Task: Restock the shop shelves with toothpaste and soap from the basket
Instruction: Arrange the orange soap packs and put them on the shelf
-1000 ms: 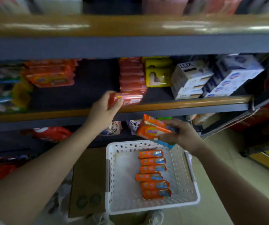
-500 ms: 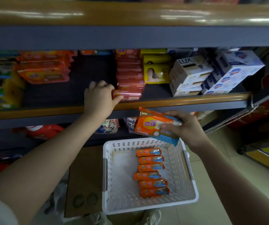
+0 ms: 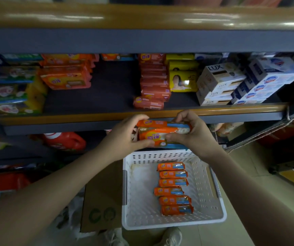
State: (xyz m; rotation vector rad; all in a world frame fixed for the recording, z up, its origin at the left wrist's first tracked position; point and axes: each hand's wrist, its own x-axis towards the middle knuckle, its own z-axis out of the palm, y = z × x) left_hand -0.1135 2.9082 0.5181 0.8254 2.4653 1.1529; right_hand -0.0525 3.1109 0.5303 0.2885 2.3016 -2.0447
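Both hands clamp the orange soap packs [image 3: 162,134] at frame centre, left hand [image 3: 126,137] and right hand [image 3: 192,134] curled around the ends. Below, six bars [image 3: 173,189] wait in the white basket [image 3: 218,206]; beyond, the shelf [image 3: 89,119] gap stands part-filled.

Dim shop aisle. Grey metal shelving [image 3: 142,40] w/ wood-tone edge strips [image 3: 213,110], pale tiled floor [image 3: 249,183], cardboard sheet [image 3: 101,201] on floor.
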